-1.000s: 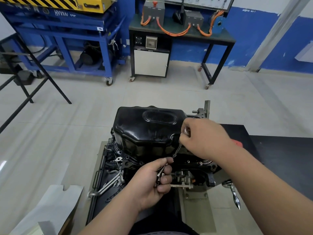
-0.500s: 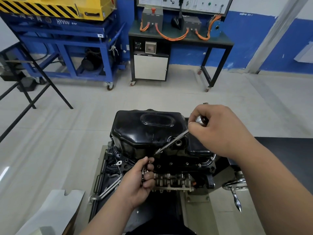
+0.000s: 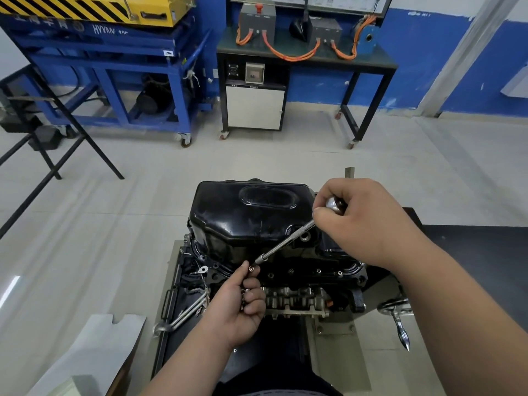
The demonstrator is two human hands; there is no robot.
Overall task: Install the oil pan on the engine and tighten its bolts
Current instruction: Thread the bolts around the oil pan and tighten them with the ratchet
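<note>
Black oil pan (image 3: 245, 221) seated; right hand (image 3: 368, 224) grips driver (image 3: 283, 244), left hand (image 3: 237, 310) pinches bolt (image 3: 251, 268) at tip.

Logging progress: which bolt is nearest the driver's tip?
The bolt pinched in the left hand's fingertips, by the driver; spare bolts sit in its palm.

Glossy black oil pan (image 3: 251, 218) seated on engine (image 3: 294, 301), recessed top up. Small bolt (image 3: 251, 268) pinched by left hand (image 3: 237, 310) at pan's 7 o'clock corner, just beside tip of slim steel driver (image 3: 285, 242) slanting up toward 2 o'clock.
</note>
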